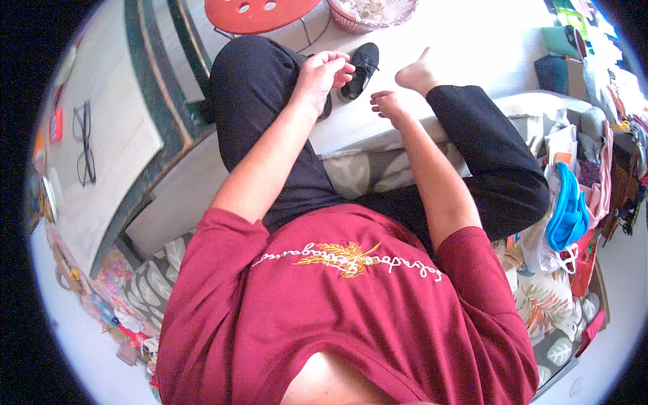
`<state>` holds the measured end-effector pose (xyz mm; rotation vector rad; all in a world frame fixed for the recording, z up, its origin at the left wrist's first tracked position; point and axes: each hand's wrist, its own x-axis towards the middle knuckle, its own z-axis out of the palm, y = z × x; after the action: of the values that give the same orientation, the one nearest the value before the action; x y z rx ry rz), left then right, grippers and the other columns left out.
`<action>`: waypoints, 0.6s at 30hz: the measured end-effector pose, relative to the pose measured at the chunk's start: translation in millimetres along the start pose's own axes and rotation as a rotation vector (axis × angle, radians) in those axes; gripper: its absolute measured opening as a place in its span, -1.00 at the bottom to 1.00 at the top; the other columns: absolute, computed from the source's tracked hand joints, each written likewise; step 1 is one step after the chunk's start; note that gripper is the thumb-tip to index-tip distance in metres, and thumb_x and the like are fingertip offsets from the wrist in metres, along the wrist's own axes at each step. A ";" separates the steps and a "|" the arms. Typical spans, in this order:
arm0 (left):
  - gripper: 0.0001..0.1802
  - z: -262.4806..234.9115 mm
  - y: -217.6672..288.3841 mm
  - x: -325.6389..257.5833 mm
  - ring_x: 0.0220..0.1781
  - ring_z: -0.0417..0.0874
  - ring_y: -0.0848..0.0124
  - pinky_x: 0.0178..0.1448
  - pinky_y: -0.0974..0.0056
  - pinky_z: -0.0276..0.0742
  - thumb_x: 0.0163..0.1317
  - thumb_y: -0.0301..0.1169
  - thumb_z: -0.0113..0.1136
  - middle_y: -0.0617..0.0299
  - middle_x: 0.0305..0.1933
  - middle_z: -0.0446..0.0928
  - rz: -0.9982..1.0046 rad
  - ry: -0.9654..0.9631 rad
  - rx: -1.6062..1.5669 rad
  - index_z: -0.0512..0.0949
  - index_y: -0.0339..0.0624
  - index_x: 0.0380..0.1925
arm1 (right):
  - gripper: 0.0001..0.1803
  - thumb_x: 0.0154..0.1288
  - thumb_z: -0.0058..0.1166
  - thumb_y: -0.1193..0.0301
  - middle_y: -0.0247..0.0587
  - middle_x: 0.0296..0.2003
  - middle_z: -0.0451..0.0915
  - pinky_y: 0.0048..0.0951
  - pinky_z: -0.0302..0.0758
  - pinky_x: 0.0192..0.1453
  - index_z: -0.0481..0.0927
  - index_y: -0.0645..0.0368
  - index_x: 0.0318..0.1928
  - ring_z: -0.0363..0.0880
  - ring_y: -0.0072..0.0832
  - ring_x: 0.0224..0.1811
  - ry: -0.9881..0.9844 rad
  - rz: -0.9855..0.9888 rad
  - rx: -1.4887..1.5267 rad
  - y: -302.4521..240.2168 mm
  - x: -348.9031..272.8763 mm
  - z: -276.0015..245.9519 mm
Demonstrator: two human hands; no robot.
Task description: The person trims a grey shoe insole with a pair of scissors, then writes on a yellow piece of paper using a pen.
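Two hands by shoe (359, 69) | left hand (324, 73): fingers curled, touching shoe's edge | right hand (386, 102): loosely curled, empty, just beside shoe

One black shoe (360, 69); one red stool (260, 13); one pink basket (368, 15); two pairs of glasses (84, 142); two hands, left (322, 73) and right (388, 104); one bare foot (417, 74).

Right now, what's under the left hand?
Below the left hand, with its fingers curled, lies the knee of a black trouser leg. A black shoe on the pale floor pokes out beside it. The hand hides the shoe's near end.
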<state>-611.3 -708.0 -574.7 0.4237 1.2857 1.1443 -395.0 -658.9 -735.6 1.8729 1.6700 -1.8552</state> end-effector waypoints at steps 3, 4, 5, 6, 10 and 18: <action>-0.80 12.4 8.5 1.5 -0.36 0.57 0.46 -0.23 0.40 0.51 0.26 -0.41 -0.03 0.16 -0.31 0.56 -0.039 0.070 -0.216 0.44 -0.28 -0.18 | -0.65 0.26 -0.24 0.52 -0.13 -0.15 0.55 -0.46 0.49 -0.19 0.41 0.24 0.05 0.55 -0.43 -0.20 0.104 0.310 0.595 -15.9 -2.3 19.0; -0.80 17.8 11.7 -0.5 -0.37 0.56 0.45 -0.23 0.39 0.51 0.26 -0.43 -0.04 0.15 -0.32 0.56 -0.042 0.068 -0.279 0.44 -0.29 -0.17 | -0.66 0.24 -0.23 0.52 -0.14 -0.16 0.56 -0.45 0.49 -0.19 0.42 0.23 0.02 0.55 -0.41 -0.19 0.108 0.289 0.691 -4.9 14.5 27.5; -0.81 23.3 17.2 -4.1 -0.38 0.56 0.45 -0.22 0.39 0.51 0.27 -0.45 -0.05 0.15 -0.33 0.55 -0.042 0.069 -0.343 0.43 -0.30 -0.17 | -0.67 0.23 -0.23 0.53 -0.14 -0.16 0.56 -0.44 0.49 -0.20 0.43 0.21 0.00 0.55 -0.40 -0.18 0.113 0.266 0.785 7.1 32.7 36.4; -0.81 30.5 27.5 -9.0 -0.38 0.54 0.46 -0.22 0.38 0.50 0.27 -0.45 -0.05 0.15 -0.35 0.54 -0.029 0.070 -0.373 0.43 -0.30 -0.17 | -0.66 0.20 -0.18 0.54 -0.13 -0.16 0.55 -0.43 0.49 -0.20 0.43 0.22 0.01 0.54 -0.39 -0.18 0.040 0.181 0.935 21.8 54.8 44.5; -0.83 61.8 29.7 -2.6 -0.38 0.51 0.48 -0.22 0.43 0.45 0.26 -0.47 -0.06 0.21 -0.39 0.51 -0.079 0.039 -0.408 0.43 -0.27 -0.19 | -0.74 0.14 -0.04 0.46 -0.15 -0.19 0.60 -0.46 0.51 -0.16 0.55 0.16 -0.13 0.59 -0.44 -0.22 0.056 0.174 0.253 30.7 110.7 69.6; -0.87 87.7 21.8 -10.8 -0.23 0.46 0.58 -0.07 0.47 0.35 0.25 -0.49 -0.04 0.31 -0.31 0.45 -0.330 -0.181 -0.094 0.43 -0.25 -0.22 | -0.70 0.08 0.15 0.25 -0.17 -0.41 0.62 -0.49 0.50 -0.19 0.62 0.27 -0.37 0.60 -0.44 -0.33 0.100 0.576 -0.583 68.1 164.5 100.2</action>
<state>-540.6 -678.9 -525.3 0.2283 1.0910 0.8627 -466.8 -649.3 -926.7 1.9061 1.2904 -0.9480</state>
